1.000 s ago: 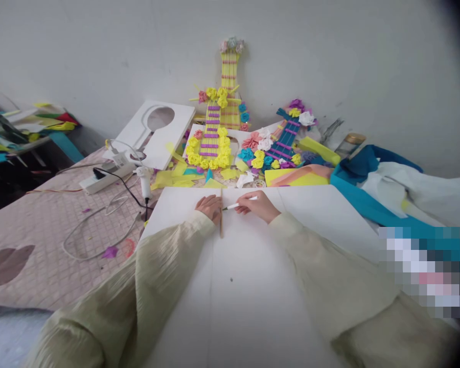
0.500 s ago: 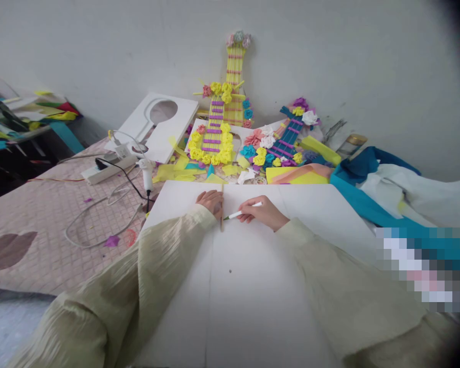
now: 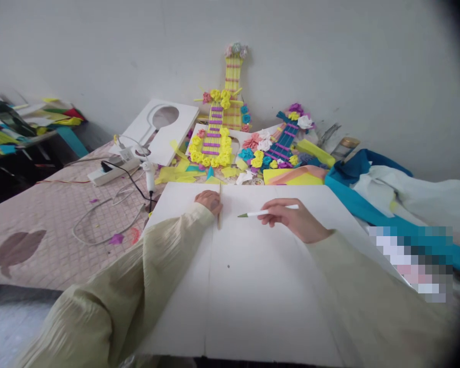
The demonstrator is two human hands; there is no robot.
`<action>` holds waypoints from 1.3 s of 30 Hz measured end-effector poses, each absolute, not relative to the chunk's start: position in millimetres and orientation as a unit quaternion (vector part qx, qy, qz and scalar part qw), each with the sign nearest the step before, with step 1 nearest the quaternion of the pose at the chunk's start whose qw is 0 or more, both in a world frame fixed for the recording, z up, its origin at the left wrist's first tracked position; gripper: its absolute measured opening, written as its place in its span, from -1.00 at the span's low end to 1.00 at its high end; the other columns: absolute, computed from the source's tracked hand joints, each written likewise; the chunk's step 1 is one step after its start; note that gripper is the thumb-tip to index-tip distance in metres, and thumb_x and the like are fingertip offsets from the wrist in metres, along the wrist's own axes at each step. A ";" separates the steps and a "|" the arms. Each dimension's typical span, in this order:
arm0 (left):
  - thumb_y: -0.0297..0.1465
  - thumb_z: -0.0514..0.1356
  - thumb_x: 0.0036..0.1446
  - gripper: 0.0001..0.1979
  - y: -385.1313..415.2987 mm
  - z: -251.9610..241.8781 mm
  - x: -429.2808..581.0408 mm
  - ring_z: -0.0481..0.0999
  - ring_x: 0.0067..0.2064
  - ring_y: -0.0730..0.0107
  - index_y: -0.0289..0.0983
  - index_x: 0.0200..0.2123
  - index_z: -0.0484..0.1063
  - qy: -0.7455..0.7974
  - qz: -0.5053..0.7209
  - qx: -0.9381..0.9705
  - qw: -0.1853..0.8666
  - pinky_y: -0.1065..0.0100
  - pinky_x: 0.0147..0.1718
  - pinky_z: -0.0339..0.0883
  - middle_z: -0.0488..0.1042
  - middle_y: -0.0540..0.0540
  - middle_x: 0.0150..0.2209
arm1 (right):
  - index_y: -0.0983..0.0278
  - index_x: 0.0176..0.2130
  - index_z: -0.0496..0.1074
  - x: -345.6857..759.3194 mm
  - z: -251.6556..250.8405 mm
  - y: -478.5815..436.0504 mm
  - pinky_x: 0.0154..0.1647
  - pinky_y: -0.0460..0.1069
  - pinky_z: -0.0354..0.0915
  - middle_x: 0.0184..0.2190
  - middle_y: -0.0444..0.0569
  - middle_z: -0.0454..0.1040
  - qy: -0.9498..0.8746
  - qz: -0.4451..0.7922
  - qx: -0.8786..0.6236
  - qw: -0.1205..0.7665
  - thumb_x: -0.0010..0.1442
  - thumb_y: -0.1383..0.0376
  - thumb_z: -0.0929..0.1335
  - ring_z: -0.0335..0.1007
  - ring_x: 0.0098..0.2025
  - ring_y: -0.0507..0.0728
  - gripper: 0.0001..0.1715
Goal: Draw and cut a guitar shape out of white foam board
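A large white board (image 3: 253, 286) lies flat in front of me, with a faint line running lengthwise and a small dark speck on it. Near its far edge my left hand (image 3: 210, 201) presses down on a thin wooden strip (image 3: 220, 221), its fingers together over the strip. To the right, my right hand (image 3: 297, 219) pinches a white pen (image 3: 255, 213) with a green pointed tip. The pen's tip points left at the strip, some way apart from it, and seems to be just above the board.
Behind the board stand guitar-shaped crafts (image 3: 214, 133) with paper flowers, and a white cut-out panel (image 3: 153, 128). At left are a power strip (image 3: 113, 171), cables and a glue gun (image 3: 149, 179). Blue and white fabric (image 3: 410, 197) lies at right.
My right hand has drawn the pen away to the right from the strip. My left hand stays on the strip. The view has shifted slightly.
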State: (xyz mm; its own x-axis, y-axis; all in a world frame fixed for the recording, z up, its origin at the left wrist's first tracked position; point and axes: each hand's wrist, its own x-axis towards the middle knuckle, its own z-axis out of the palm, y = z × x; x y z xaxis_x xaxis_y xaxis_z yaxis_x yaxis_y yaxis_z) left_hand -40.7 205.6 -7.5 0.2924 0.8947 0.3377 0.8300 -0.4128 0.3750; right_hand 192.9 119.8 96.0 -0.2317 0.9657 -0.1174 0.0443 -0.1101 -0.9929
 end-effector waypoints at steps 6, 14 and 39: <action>-0.32 0.14 -0.14 -0.89 199.6 2.6 -39.2 0.27 -0.12 0.19 -0.23 -0.54 0.39 0.597 0.216 0.772 0.026 0.18 -0.17 0.17 0.36 -0.09 -0.28 | 0.32 -0.40 0.46 246.7 111.0 74.6 -0.50 -0.04 0.27 -0.48 0.07 0.50 -0.502 0.523 -0.512 0.462 -0.07 0.23 0.38 0.39 -0.47 0.10 -0.79; -0.27 0.10 -0.15 -0.80 193.9 24.1 -29.9 0.23 -0.14 0.03 -0.26 -0.61 0.42 0.638 0.080 0.765 0.028 0.09 -0.22 0.15 0.34 -0.20 -0.32 | 0.28 -0.42 0.48 275.6 113.4 34.3 -0.53 -0.01 0.26 -0.52 0.05 0.47 -0.506 0.461 -0.525 0.506 -0.09 0.19 0.40 0.37 -0.50 0.12 -0.79; -0.36 0.14 -0.18 -0.86 86.3 27.3 -25.6 0.27 -0.18 0.12 -0.24 -0.69 0.38 0.608 0.111 0.784 0.062 0.15 -0.23 0.22 0.37 -0.12 -0.38 | 0.20 -0.47 0.50 278.2 87.7 -43.7 -0.59 0.02 0.28 -0.58 0.05 0.44 -0.464 0.437 -0.540 0.549 -0.13 0.17 0.40 0.32 -0.55 0.15 -0.83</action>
